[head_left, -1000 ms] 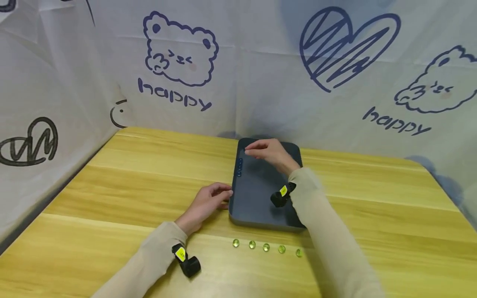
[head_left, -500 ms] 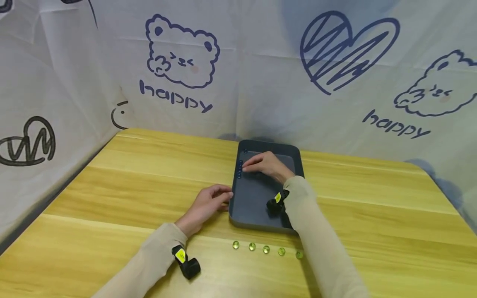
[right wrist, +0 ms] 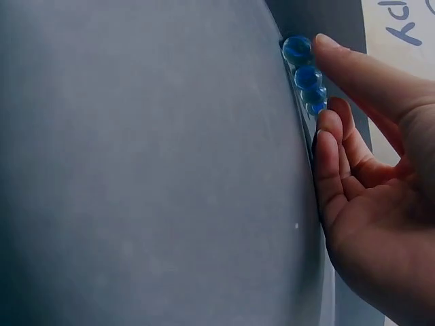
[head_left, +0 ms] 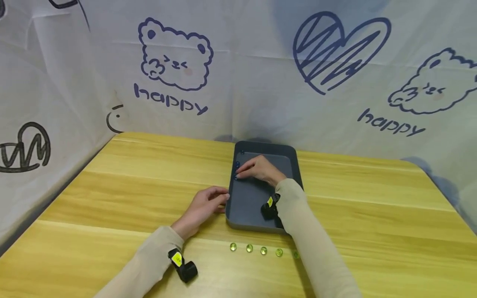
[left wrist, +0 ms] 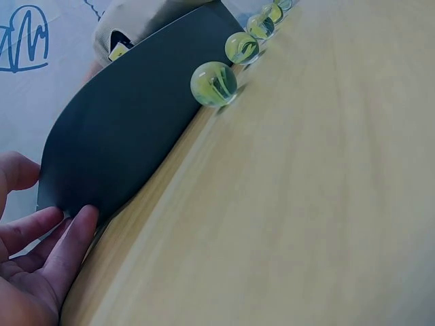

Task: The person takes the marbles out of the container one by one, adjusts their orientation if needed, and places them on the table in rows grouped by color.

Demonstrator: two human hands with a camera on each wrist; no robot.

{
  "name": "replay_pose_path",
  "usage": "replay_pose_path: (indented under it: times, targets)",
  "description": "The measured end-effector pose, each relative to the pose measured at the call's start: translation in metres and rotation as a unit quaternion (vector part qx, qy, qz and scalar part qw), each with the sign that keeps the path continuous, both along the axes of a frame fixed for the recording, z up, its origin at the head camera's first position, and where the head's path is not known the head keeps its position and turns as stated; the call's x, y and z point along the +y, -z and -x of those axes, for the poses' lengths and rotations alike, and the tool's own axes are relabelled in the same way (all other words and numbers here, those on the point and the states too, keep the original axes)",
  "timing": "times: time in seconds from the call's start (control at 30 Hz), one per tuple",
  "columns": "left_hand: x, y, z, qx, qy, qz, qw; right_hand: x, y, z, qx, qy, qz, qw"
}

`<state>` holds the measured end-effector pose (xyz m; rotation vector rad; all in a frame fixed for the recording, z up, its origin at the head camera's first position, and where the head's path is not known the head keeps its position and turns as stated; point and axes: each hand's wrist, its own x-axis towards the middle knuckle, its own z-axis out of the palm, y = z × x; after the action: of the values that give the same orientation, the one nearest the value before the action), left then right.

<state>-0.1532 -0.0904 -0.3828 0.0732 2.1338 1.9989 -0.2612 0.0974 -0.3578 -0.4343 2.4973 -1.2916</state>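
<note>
My right hand [head_left: 257, 169] reaches into a dark grey tray [head_left: 249, 207], near its left wall. In the right wrist view, several blue glass marbles [right wrist: 308, 76] line up along that wall. The thumb tip is right at the nearest one and the bent fingertips are at the far end of the row, so the hand holds the row between them. Another dark marble [head_left: 242, 152] sits alone in the tray's far left corner. My left hand [head_left: 203, 205] rests at the tray's left side, its thumb and loosely bent fingers [left wrist: 81, 224] touching the outer wall.
Several clear marbles with yellow-green swirls [head_left: 249, 248] stand in a row on the wooden table [head_left: 149, 182] before the tray's near edge. The right sleeve partly covers the rightmost. A white cloth with drawings [head_left: 261, 91] hangs behind the table.
My right hand has come from the tray's far left corner down along the left wall to the row of blue marbles. The left hand stays at the tray's side.
</note>
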Motion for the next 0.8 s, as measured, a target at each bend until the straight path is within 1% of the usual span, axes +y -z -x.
replay_pose_path:
  times: [0.2, 0.53, 0.8]
  targets:
    - [-0.0015, 0.0014, -0.0007, 0.001, 0.0, 0.0, 1.0, -0.0037, 0.0011, 0.0001, 0.006, -0.002, -0.027, 1.0]
    - [0.0001, 0.0012, -0.0004, 0.0, 0.001, 0.001, 1.0, -0.0064, 0.0007, 0.0026, 0.034, -0.026, -0.086, 0.995]
    - [0.0007, 0.0003, -0.0003, 0.002, -0.002, 0.004, 1.0, -0.0066, -0.0015, 0.0025, 0.031, -0.038, -0.092, 0.995]
